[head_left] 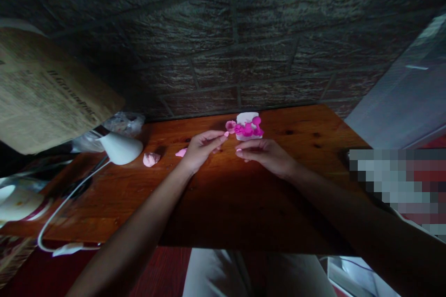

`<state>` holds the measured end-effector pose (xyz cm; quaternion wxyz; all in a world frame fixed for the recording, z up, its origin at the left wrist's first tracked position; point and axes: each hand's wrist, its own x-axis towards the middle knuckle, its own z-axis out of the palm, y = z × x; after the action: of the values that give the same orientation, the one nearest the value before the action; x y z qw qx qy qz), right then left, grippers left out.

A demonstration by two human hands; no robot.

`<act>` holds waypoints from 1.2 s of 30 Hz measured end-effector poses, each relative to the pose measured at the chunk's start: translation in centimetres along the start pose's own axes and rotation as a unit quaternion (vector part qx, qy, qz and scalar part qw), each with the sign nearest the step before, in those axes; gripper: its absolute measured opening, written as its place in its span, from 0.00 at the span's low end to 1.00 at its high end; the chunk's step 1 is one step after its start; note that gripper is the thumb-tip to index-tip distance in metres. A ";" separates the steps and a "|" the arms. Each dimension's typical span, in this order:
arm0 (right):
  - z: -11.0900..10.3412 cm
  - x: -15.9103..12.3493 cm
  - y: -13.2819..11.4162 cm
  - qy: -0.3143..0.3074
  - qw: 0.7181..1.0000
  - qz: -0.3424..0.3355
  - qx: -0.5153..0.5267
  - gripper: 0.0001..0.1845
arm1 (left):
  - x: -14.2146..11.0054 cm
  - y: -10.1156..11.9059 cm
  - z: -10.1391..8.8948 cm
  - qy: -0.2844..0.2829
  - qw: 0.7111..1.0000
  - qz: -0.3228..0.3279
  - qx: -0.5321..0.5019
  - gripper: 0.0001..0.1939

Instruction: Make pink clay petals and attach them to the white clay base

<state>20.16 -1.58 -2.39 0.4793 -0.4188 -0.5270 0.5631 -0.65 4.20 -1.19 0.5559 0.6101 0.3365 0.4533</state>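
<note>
Between thumb and forefinger, my left hand [205,148] pinches a small bit of pink clay [226,134]. My right hand [266,155] is closed in a pinch as well, with a small pink bit [239,150] showing at its fingertips, likely the same clay. Just beyond both hands lies a white piece [248,117] bearing bright pink rounded shapes [248,130]. A paler pink cup-like shape [230,126] sits at its left side. Left of my left hand are a lump of pink clay [151,159] and a smaller pink piece [181,152], partly behind the hand.
On the left, a lamp with a white base [121,147] and a printed paper shade [52,88] stands on the wooden table [216,204]; its white cord [66,202] runs over the front edge. Clear plastic [125,123] lies behind. A stone-patterned wall [223,41] backs the table.
</note>
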 end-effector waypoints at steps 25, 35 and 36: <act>-0.4 -0.1 -0.2 -0.038 0.998 0.008 -0.039 0.16 | 0.0 0.3 -0.1 -0.003 0.999 -0.027 0.030 0.22; -0.2 -0.2 -0.3 -0.043 0.998 0.004 -0.056 0.16 | -0.1 0.3 0.0 -0.006 0.999 -0.027 0.038 0.22; -0.2 -0.2 -0.3 -0.043 0.997 0.001 -0.065 0.15 | -0.1 0.4 0.0 -0.007 0.999 -0.029 0.043 0.22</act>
<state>20.44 -1.74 -2.07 0.4278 -0.4249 -0.5819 0.5457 -0.75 4.04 -0.86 0.5446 0.6266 0.3695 0.4174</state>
